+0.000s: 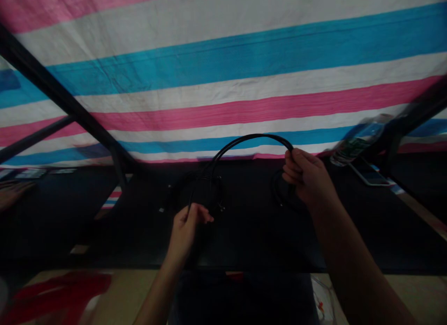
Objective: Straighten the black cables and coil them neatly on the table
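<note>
A black cable (256,135) arches above the dark table between my two hands, looking like two strands side by side. My right hand (307,176) is closed around its right end, raised off the tabletop. Lower and to the left, my left hand (190,218) pinches a thin black strand that runs up toward the arch. Behind the left hand lies a coil of black cables (181,183) with small metallic ends. Below the right hand, another black cable coil (275,190) rests on the table, partly hidden by that hand.
A clear plastic bottle (359,141) leans at the right back, beside a phone (370,172). Striped sheeting (223,78) hangs behind the black table (251,236). A dark metal post (59,87) slants down on the left. Another person's hand (14,194) rests at the far left.
</note>
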A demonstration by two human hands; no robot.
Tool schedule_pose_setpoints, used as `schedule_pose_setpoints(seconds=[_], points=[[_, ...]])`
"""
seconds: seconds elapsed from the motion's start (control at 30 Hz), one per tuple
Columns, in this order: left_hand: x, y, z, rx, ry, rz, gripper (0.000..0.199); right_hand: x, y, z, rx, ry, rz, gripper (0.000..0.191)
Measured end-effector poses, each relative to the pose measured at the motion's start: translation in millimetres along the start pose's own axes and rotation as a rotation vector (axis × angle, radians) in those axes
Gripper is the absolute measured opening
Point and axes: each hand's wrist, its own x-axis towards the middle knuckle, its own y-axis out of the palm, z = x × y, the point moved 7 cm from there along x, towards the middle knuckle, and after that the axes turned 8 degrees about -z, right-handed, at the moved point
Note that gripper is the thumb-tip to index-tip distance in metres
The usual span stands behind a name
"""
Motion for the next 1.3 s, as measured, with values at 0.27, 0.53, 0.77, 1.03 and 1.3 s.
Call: schedule_pose_setpoints(seconds=[0.27,0.53,0.77,1.03,1.3], points=[[4,46.6,-8,-0.472,-0.153,-0.21,0.049,-42,16,-62,0.316,0.068,-0.241,0.025],[-13,52.1,6,-0.384,-0.077,-0.083,0.038,-56,1,-45,0.382,-0.056,-0.456,0.025],[-62,88.8,51,-0.117,-0.11,0.111,0.035,-59,10,-45,0.453,-0.107,-0.447,0.023],[-29,85.5,11,-0.619,-0.232,-0.176,0.024,-100,33,-92,0.481,0.01,-0.363,0.028],[-27,81.2,2,-0.853,-0.489,-0.411,0.029,-122,49,-90,0.443,-0.095,-0.352,0.02]])
